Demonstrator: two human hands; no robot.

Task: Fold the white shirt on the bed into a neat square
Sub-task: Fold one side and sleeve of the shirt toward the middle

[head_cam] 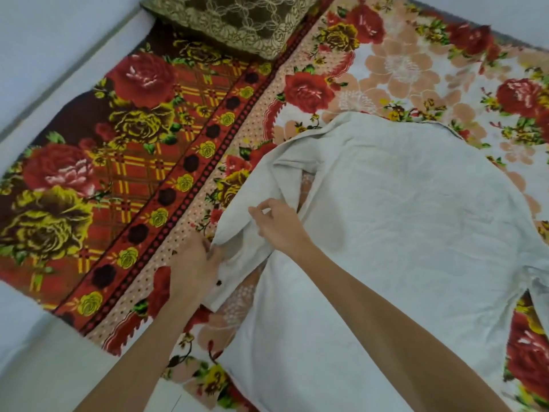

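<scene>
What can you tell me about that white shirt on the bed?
The white shirt is a crumpled, off-white cloth garment spread flat across a flowered blanket, filling the right half of the view. One long sleeve lies folded beside its body, with a dark button near the cuff. The left hand pinches the sleeve's end; the right hand rests on the sleeve higher up.

Bright, even, diffuse indoor light; source not visible. Colours saturated. Soft faint shadows in folds of white shirt (401,218), and beside it on bed (59,179). Whole frame slightly soft, fine detail smeared. Wide-angle stretching toward corners.
</scene>
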